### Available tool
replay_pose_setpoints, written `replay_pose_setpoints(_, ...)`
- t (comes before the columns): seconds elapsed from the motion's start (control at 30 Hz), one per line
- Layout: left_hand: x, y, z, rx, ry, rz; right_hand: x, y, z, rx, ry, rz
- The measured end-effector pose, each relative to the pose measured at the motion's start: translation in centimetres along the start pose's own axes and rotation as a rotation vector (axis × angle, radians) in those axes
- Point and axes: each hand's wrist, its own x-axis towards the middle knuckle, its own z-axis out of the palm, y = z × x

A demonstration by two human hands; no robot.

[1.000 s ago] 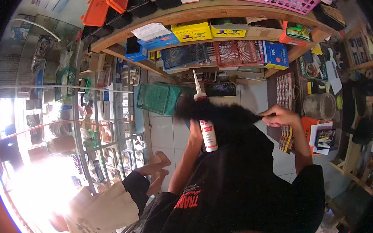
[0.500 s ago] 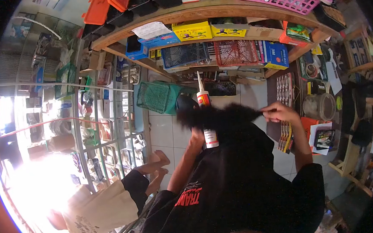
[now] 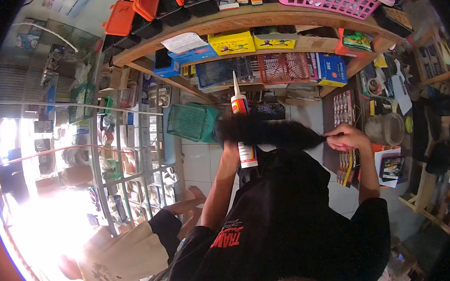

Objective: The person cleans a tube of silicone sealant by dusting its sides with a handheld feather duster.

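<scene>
"Cartridge: location?"
"Gripped by the partly hidden left hand, behind the black duster. Label wording cannot be read with confidence."
"Right hand?"
"Pinches the duster's end. Beyond: blue box, marked 3M."

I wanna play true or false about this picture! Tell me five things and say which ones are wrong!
1. The right hand holds the duster by its thin end. True.
2. The duster hides part of the tube. True.
3. The tube lies on the floor. False: it is in the left hand.
4. The shirt is black. True.
5. The shirt's letters are green. False: the letters are red.
</scene>
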Motion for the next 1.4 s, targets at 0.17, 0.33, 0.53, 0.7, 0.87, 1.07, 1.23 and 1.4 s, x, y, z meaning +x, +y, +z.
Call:
replay_pose_setpoints(0.17,2.2,0.3,-0.5,-0.332,0.083,-0.153,-1.4,-2.1,0.8,-0.102,0.209,-0.11)
replay_pose_setpoints(0.33,1.5,2.5,3.1,-0.349,0.04,-0.145,-0.8,0.0,-0.6,-0.18,0.066,-0.139)
replay_pose_setpoints(0.53,1.2,1.8,2.9,-0.355,0.029,-0.118,-0.7,-0.6,-0.1,-0.031,0.14,-0.126)
replay_pose_setpoints(0.7,1.2,2.8,3.0,-0.312,-0.192,-0.121,-0.7,-1.3,0.7,-0.165,0.155,-0.167)
replay_pose_setpoints(0.87,0.2,2.4,4.8,-0.304,-0.078,-0.044,-0.2,-0.8,0.7,-0.025,0.094,-0.181)
replay_pose_setpoints(1.07,0.4,1.0,1.0,-0.161,0.013,-0.155,0.4,-0.9,1.2,0.049,0.274,-0.182)
replay_pose_setpoints(1.23,1.0,1.6,2.6,-0.419,-0.328,-0.103,-0.4,-0.8,0.6,-0.069,0.087,-0.142)
replay_pose_setpoints(1.4,0.6,0.0,0.0,-0.142,-0.005,-0.087,-0.7,-0.9,0.3,0.007,0.12,-0.138)
